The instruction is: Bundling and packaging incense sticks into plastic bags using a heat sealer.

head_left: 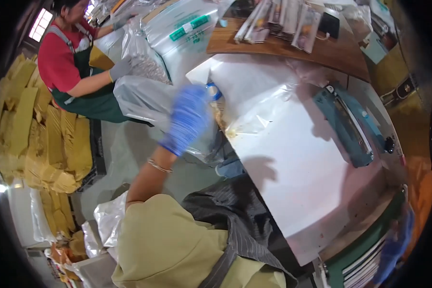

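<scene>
My left hand [189, 117], in a blue glove, is raised over the left edge of the white table [278, 192]. Motion smears its fingers, so whether they hold anything does not show. Beside it is a small blue-and-white roll [214, 91] at the table edge, with clear plastic film [259, 110] lying on the tabletop nearby. At the lower right rim, my right hand [396, 245], also blue-gloved, is a blur next to a green bin [338, 264] holding a stack of thin white items. Its fingers cannot be made out.
A teal bar-shaped device [343, 125] sits on the table's right side. Behind, a brown wooden board [273, 48] bears several slim clear packs. At the far left, a co-worker [77, 72] in grey gloves handles a large plastic bag [146, 67], near stacked yellow-wrapped bundles [57, 139].
</scene>
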### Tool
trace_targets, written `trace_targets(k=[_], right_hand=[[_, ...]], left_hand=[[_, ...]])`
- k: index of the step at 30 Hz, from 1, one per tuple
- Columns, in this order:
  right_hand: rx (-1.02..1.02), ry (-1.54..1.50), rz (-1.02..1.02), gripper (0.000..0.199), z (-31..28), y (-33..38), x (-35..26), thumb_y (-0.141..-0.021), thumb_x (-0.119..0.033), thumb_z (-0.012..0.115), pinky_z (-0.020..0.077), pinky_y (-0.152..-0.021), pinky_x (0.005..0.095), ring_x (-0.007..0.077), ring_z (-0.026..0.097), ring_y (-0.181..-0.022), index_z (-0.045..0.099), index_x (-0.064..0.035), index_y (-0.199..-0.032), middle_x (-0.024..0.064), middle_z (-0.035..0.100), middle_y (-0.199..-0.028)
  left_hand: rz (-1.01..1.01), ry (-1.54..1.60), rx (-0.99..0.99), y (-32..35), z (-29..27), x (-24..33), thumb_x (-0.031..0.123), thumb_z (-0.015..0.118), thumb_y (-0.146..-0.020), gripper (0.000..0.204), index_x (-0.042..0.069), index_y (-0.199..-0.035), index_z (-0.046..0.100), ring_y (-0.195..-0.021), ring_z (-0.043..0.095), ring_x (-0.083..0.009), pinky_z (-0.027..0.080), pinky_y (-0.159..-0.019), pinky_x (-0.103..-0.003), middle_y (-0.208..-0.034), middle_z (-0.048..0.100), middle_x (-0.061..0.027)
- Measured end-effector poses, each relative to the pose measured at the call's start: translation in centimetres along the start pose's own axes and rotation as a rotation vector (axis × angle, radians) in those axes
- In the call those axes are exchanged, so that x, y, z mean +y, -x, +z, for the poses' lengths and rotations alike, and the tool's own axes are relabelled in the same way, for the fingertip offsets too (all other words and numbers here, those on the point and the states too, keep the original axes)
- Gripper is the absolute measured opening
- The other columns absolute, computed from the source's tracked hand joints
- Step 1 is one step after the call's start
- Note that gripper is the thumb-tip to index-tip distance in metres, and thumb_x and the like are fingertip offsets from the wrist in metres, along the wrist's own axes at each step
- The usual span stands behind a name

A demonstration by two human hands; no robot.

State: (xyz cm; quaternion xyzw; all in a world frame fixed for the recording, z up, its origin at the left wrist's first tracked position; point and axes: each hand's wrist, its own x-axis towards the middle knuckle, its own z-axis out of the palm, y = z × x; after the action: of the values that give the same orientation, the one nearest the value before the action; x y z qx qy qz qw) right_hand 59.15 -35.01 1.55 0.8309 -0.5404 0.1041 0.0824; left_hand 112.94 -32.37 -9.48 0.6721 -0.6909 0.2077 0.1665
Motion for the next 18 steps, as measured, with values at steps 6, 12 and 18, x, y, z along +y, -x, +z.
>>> trace_targets(k=[6, 12, 18], right_hand=[[-0.268, -0.873, -0.659, 0.069, 8.1, -8.4, -26.9, -0.065, -0.02, 0.072, 0.0402, -0.089, 0.0377, 0.0349, 0.048, -0.108, 0.041, 0.0001, -0.123, 0.0192, 0.047, -0.12], [-0.512, -0.935, -0.891, 0.074, 18.5, -14.8, -51.7, -0.065, -0.021, 0.071, 0.0376, -0.092, 0.0354, 0.0319, 0.045, -0.113, 0.036, -0.0031, -0.128, 0.0177, 0.044, -0.125], [-0.424, -0.02, -1.001, 0.02, 23.6, -18.7, -49.5, -0.078, -0.024, 0.051, 0.0459, -0.066, 0.0372, 0.029, 0.06, -0.068, 0.063, -0.009, -0.072, 0.0134, 0.06, -0.07]], left_hand=[[-0.918, -0.835, -0.143, 8.9, -5.3, -20.3, 0.023, 0.066, -0.063, 0.038, 0.016, -0.1, 0.063, -0.105, 0.05, -0.0284, 0.037, -0.09, -0.039, -0.113, 0.054, -0.0143], [-0.964, 0.749, -0.039, 15.7, -1.6, -26.7, -0.008, 0.054, -0.065, 0.056, 0.007, -0.119, 0.051, -0.092, 0.049, -0.0122, 0.042, -0.076, -0.022, -0.11, 0.055, -0.0074], [-0.785, 0.818, 0.099, 16.5, -2.6, -29.8, -0.003, 0.049, -0.076, 0.041, 0.004, -0.116, 0.053, -0.077, 0.045, -0.0044, 0.041, -0.065, -0.017, -0.105, 0.055, -0.0008]])
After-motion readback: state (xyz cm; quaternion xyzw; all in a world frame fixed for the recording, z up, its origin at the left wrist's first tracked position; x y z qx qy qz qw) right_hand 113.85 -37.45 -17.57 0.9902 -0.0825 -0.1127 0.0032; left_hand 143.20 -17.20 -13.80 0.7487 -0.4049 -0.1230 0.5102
